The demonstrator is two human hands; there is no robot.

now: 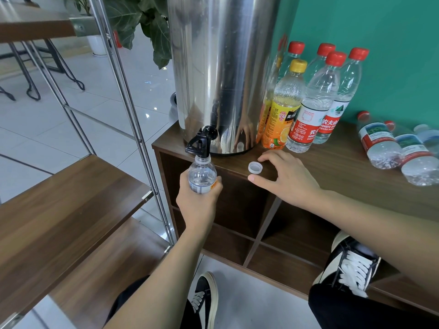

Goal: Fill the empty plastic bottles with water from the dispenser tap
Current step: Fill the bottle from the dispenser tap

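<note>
A steel dispenser (pixel 221 67) stands on the wooden cabinet (pixel 332 167), its black tap (pixel 200 141) hanging over the front edge. My left hand (pixel 198 203) grips a small clear bottle (pixel 202 174) upright, its open mouth right under the tap. The bottle looks nearly empty. Its white cap (pixel 255 167) lies upside down on the cabinet top. My right hand (pixel 285 179) rests on the cabinet beside the cap, fingers spread and relaxed, thumb and forefinger either side of it without holding it.
Several capped bottles stand right of the dispenser, one yellow-capped juice bottle (pixel 282 108) among red-capped ones (pixel 313 103). Three bottles (pixel 392 148) lie on their sides at the far right. A metal-framed shelf unit (pixel 71 186) stands to the left. My shoes are below.
</note>
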